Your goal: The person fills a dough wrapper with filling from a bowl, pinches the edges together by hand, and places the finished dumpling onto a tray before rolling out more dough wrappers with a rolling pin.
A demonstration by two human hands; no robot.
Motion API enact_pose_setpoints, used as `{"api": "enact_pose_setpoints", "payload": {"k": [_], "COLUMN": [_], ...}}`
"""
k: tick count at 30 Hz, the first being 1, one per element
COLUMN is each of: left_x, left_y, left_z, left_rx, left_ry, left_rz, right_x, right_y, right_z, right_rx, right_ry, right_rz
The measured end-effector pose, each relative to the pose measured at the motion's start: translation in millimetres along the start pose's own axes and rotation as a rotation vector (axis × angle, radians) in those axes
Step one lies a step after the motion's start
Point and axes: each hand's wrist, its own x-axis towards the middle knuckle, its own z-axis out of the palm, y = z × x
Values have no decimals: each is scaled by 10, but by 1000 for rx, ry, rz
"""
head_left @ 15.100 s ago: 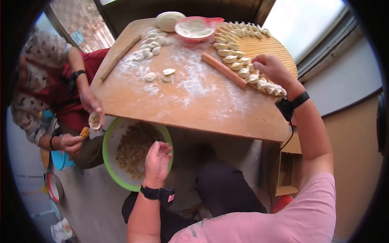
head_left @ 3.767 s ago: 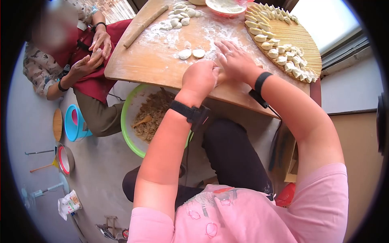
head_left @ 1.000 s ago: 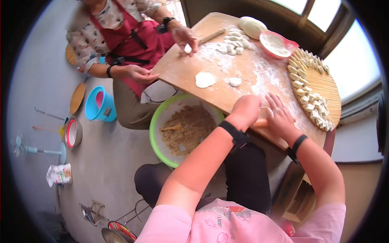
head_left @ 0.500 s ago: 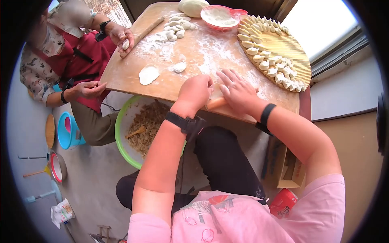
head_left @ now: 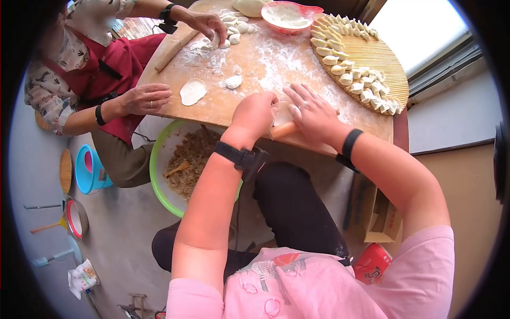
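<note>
At the near edge of the wooden board, my left hand pinches the rim of a small dough round. My right hand lies over a short wooden rolling pin, fingers stretched out, palm on the pin beside the dough. Part of the dough and pin is hidden under my right hand. A flat dough wrapper and a small floured dough piece rest to the left of my hands.
The floured board bears dough pieces and a red flour bowl. Dumplings line a round woven tray at right. A co-worker's hands are at the board's left, near a rolling pin. Below stands a green-rimmed filling basin.
The co-worker's upper hand has reached right to the floured dough pieces, and the lower hand has moved toward the flat wrapper. My hands have barely moved; more of the dough round shows between them.
</note>
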Motion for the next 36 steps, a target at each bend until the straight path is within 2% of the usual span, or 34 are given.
{"api": "enact_pose_setpoints", "payload": {"k": [1, 2, 5, 6, 9, 11, 12, 15, 16, 19, 22, 24, 25, 27, 29, 30, 33, 36], "left_x": [2, 11, 35, 45, 21, -5, -11, -51, -52, -8, 18, 10, 8, 4, -9, -14, 15, 62], "left_y": [-4, -8, 41, 63, 95, 34, 30, 44, 59, 84, 76, 54, 25, -19, -36, -46, -19, 12], "left_z": [14, 16, 29, 32, 18, 41, 36, 9, 3, 2, 22, 3, 28, 56, 23, 14, -1, -13], "left_rx": [21, 42, 138, 129, 75, 94, 105, -46, 16, 142, 141, 88, 96, 121, 44, 43, 83, 121], "left_ry": [-19, -34, 15, 28, -20, 35, 61, 34, 8, -18, -15, -38, 12, 113, 49, 21, -7, 8], "left_rz": [9, 18, 34, 7, -53, -47, -43, -55, -50, -48, -59, -67, -54, -25, -34, -7, -9, -34], "right_x": [132, 358, 704, 707, 397, 2, -137, -137, 128, 590, 574, 308, 113, -149, -203, -106, 459, 711], "right_y": [28, 245, 205, 165, 167, 22, -17, 60, 144, 274, 192, 167, 137, 84, 82, 76, 305, 306], "right_z": [0, 204, 146, 116, 82, -9, -97, -62, 36, 95, 59, 51, 42, -12, -21, -20, 122, 182], "right_rx": [-5, -264, -376, -300, -303, 46, 41, 2, 27, -472, -241, -53, 40, 5, -8, -30, -377, -393], "right_ry": [4, 20, 41, 64, 3, -5, -58, -23, -2, 53, 85, 19, -16, -21, -15, 4, 2, 108], "right_rz": [6, -167, -127, -89, -159, 16, 15, 14, 19, -181, -62, 22, 67, 29, 24, -21, -229, -174]}}
